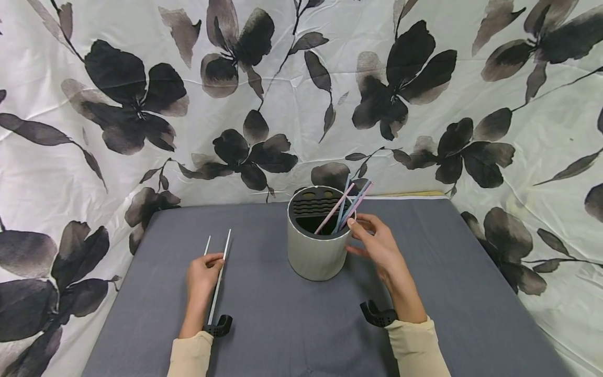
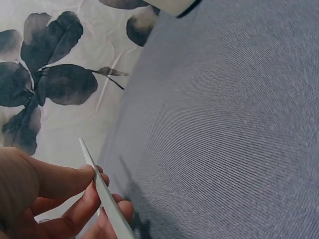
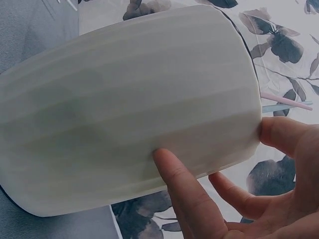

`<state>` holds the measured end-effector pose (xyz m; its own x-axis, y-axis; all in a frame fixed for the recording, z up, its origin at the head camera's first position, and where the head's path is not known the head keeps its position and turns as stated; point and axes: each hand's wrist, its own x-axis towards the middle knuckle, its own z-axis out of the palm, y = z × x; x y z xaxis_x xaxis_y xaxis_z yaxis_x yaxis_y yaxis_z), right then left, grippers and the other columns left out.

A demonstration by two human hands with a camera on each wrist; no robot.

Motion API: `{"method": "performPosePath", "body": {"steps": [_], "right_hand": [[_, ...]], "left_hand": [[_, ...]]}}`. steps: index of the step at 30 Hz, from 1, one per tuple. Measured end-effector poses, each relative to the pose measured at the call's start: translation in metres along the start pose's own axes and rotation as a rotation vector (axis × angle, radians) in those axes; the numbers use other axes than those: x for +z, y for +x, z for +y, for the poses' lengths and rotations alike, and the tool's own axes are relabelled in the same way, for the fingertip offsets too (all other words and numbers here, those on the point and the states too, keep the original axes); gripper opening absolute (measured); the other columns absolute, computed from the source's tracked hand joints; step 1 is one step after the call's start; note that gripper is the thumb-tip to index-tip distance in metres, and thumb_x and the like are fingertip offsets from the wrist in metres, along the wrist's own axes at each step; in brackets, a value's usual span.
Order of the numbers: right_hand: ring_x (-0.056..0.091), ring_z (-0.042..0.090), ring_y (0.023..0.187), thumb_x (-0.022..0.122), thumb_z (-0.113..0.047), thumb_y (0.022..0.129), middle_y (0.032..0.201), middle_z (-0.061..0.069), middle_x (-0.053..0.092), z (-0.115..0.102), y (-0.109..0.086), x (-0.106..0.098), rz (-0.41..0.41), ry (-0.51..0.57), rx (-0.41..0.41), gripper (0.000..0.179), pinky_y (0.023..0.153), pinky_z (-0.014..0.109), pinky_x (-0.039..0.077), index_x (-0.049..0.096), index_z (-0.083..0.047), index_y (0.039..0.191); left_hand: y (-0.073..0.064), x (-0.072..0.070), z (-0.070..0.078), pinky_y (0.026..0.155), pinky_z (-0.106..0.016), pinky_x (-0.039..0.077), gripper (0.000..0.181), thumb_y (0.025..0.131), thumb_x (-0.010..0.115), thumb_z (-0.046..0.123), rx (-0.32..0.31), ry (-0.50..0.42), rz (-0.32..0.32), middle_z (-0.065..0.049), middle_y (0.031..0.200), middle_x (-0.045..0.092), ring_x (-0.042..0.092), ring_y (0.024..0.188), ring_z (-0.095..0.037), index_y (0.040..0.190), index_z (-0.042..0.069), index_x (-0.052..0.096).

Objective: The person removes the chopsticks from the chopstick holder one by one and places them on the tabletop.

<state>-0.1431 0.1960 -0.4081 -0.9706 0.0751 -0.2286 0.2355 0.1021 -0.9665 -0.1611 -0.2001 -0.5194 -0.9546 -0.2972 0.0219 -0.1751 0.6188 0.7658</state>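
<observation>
My left hand pinches a slim white stick, much like a chopstick, between thumb and fingers. A second white stick shows just above the same hand. In the left wrist view, the pale stick slants past the fingertips, over the cloth. My right hand touches the right side of a cream, ribbed round holder with a dark divided top. In the right wrist view, one fingertip lies on the holder's wall and another digit is at its rim. Pink and blue sticks lean inside the holder.
A grey cloth covers the table. Behind it hangs a white curtain with dark flowers. Each wrist wears a black strap mount. A yellowish strip shows along the table's back edge.
</observation>
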Motion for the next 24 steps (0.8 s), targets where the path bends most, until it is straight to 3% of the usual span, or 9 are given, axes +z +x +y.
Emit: {"method": "performPosePath", "body": {"steps": [6,13,24], "right_hand": [[0.049,0.042,0.139,0.062,-0.039,0.106,0.156,0.023,0.038,-0.001,0.001,0.0,0.0,0.0,-0.001,0.068,0.089,0.038,0.064,0.036,-0.004,0.158],[0.048,0.041,0.139,0.062,-0.038,0.106,0.156,0.023,0.039,0.001,0.002,0.0,0.003,0.019,-0.007,0.067,0.089,0.038,0.064,0.037,-0.005,0.158],[0.049,0.041,0.139,0.064,-0.039,0.104,0.155,0.021,0.041,0.005,0.005,-0.002,0.009,0.014,0.0,0.068,0.092,0.043,0.063,0.038,-0.006,0.157]], "left_hand": [[0.005,0.005,-0.007,0.068,-0.038,0.049,0.02,0.095,0.072,0.01,0.051,0.075,0.045,-0.019,0.099,0.08,0.073,0.087,-0.038,0.111,0.002,0.08],[0.006,0.012,-0.012,0.066,-0.044,0.049,0.019,0.096,0.071,0.012,0.035,0.135,0.08,-0.015,0.096,0.08,0.072,0.081,-0.036,0.11,0.005,0.08],[0.005,0.02,-0.009,0.067,-0.055,0.052,0.015,0.092,0.073,0.011,0.01,0.229,0.134,-0.008,0.089,0.078,0.073,0.081,-0.039,0.105,0.01,0.079]]}}
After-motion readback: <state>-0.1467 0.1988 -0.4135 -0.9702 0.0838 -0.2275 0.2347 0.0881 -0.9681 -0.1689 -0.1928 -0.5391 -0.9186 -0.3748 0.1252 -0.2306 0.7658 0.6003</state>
